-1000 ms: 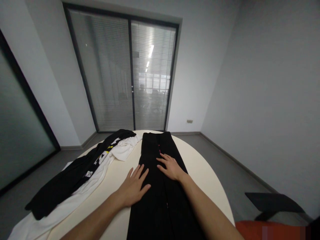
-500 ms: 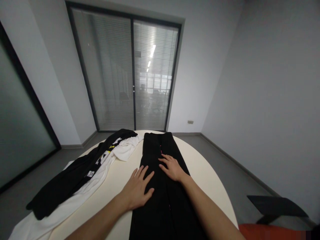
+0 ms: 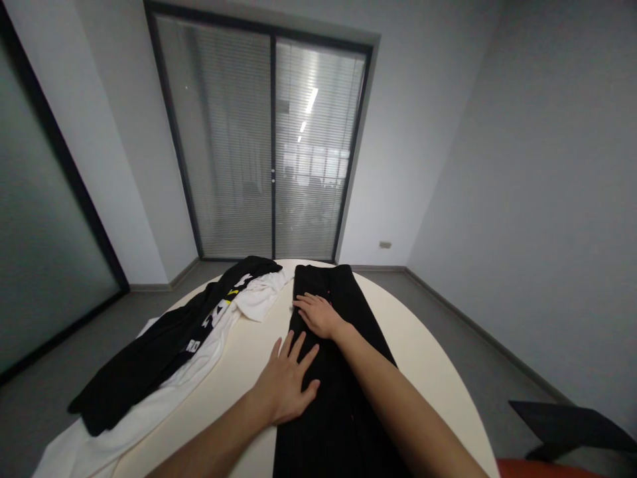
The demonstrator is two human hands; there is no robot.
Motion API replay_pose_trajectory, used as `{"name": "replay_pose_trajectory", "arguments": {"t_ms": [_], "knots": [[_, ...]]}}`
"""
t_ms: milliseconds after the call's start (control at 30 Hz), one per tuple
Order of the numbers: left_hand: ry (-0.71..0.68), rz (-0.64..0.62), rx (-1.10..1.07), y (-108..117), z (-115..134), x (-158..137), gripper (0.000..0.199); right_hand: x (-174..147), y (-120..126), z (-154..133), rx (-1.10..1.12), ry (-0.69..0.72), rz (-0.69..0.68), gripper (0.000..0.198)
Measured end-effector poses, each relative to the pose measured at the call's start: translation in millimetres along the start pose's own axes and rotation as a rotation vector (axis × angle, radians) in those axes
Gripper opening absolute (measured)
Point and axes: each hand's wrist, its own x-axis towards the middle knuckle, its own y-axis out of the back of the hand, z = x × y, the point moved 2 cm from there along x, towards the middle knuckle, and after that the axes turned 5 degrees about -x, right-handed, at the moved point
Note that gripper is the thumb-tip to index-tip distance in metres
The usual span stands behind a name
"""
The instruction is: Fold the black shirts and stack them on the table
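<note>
Black trousers [image 3: 358, 312] lie flat and lengthwise on the pale round table [image 3: 413, 332], waistband at the far edge and the legs running toward me. My left hand [image 3: 288, 382] rests on their left edge with its fingers spread. Farther up, my right hand [image 3: 318, 313] lies flat across the left upper part of the trousers, fingers stretched out to the left. Neither hand grips the cloth. Parts of the trousers are hidden under my hands and right forearm.
Left on the table lie a black garment [image 3: 149, 365] with white and yellow lettering and a white garment [image 3: 199, 372] partly beneath it. A chair with a black armrest [image 3: 572, 425] and red seat [image 3: 537, 469] stands at lower right. Glass doors [image 3: 273, 133] are beyond.
My right hand has moved left and slightly away from me across the trousers, toward their left edge. My left hand stays at nearly the same place on the cloth. The view has shifted slightly.
</note>
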Motion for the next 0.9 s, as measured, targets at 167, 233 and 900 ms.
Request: {"name": "replay_pose_trajectory", "arguments": {"t_ms": [167,233,900], "knots": [[0.007,0.017,0.013,-3,-2,1,0.068,25,-28,-6,0.048,-0.228,-0.192,0.061],[0.006,0.021,0.005,-4,-3,2,0.068,28,-33,-4,0.091,-0.258,-0.205,0.063],[0.005,-0.02,-0.024,-3,-3,2,0.066,-22,-18,45,-0.04,-0.533,-0.025,0.056]]}}
